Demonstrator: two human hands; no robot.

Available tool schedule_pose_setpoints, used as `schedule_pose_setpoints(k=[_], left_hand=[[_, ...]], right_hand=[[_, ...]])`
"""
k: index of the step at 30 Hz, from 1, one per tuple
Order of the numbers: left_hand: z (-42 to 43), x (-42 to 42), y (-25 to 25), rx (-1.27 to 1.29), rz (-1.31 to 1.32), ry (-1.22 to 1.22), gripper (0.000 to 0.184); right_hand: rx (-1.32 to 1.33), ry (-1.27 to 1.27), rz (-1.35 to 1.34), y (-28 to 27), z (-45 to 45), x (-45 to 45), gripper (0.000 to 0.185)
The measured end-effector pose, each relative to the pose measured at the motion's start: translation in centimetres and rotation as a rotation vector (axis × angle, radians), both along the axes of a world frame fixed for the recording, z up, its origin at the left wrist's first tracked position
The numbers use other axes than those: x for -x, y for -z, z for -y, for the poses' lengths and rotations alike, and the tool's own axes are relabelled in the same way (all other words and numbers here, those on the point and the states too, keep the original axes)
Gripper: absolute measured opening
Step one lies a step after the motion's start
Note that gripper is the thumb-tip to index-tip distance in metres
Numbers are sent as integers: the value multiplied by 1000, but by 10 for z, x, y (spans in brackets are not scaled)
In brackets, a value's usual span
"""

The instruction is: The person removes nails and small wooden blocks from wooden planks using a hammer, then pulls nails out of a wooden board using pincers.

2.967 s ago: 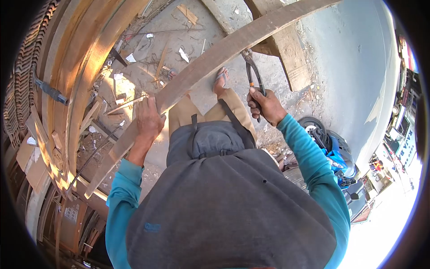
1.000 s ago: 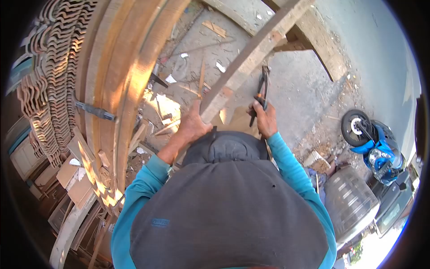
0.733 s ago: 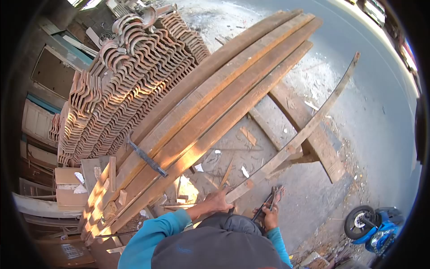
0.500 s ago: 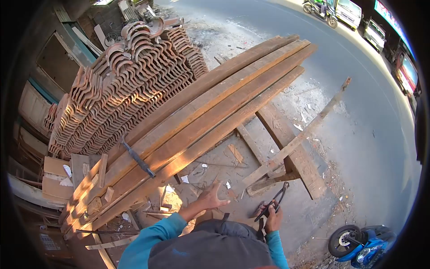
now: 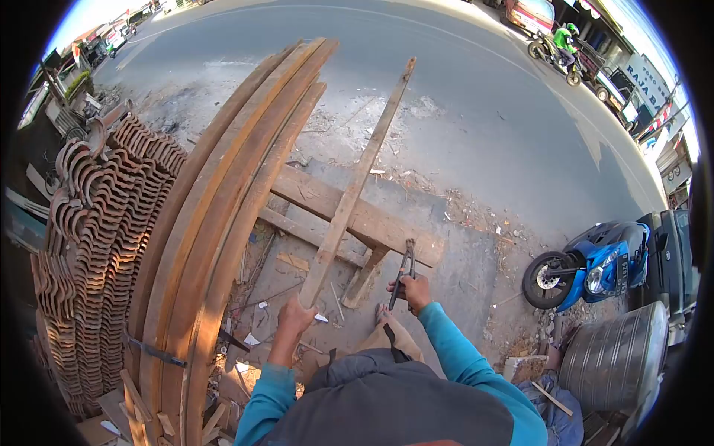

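My left hand (image 5: 295, 320) is closed around the near end of a long, narrow wooden batten (image 5: 355, 181), which points away from me toward the road. The batten lies across a thick plank (image 5: 379, 221) on a low wooden bench support. In my right hand (image 5: 415, 292) is a pair of dark metal pincers (image 5: 404, 272), held by the handles with the jaws pointing forward near the plank's end. To the left lie several long, thick wooden beams (image 5: 216, 201) side by side. On them rests a hammer (image 5: 158, 352) with a dark handle.
Stacked clay roof tiles (image 5: 104, 253) stand left of the beams. A blue motorbike (image 5: 595, 267) and a large metal drum (image 5: 613, 357) are at the right. Beyond the work spot runs a road (image 5: 461, 82), where a rider in green (image 5: 565, 44) passes. Wood scraps litter the ground.
My left hand was open and free; now it grips the batten's end. My view has swung right, bringing the motorbike and drum further in. The pincers stay in my right hand.
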State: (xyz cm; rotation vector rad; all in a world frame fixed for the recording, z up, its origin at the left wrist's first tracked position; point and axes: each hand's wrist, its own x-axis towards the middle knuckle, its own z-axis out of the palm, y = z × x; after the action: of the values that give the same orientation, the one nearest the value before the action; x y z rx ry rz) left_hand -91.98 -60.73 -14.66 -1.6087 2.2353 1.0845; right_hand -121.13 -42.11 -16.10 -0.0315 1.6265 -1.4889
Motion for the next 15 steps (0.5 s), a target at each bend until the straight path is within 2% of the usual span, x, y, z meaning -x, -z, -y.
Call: schedule_pose_setpoints(k=[1, 2, 4, 5, 7, 11, 13, 15], left_hand=[[2, -2, 0, -2, -9, 16, 71], [4, -4, -1, -5, -17, 33, 68], [1, 0, -11, -37, -16, 32, 66], [3, 1, -12, -43, -32, 36, 65], [4, -5, 11, 17, -128, 66, 64], [-4, -15, 7, -34, -120, 29, 64], [-11, -20, -5, -40, -165, 34, 65], [-27, -39, -18, -30, -169, 17, 66]], right_hand=[[-45, -20, -113, 10, -5, -16, 29], [-66, -21, -83, 11, -7, -32, 29], [-53, 0, -299, 10, -10, -60, 31], [-69, 0, -287, 14, -9, -67, 31], [-21, 132, -7, 27, -9, -76, 33], [-51, 187, 99, 25, -13, -89, 37], [-6, 136, -1, 6, -19, -88, 38], [6, 137, 62, -3, -27, -78, 39]])
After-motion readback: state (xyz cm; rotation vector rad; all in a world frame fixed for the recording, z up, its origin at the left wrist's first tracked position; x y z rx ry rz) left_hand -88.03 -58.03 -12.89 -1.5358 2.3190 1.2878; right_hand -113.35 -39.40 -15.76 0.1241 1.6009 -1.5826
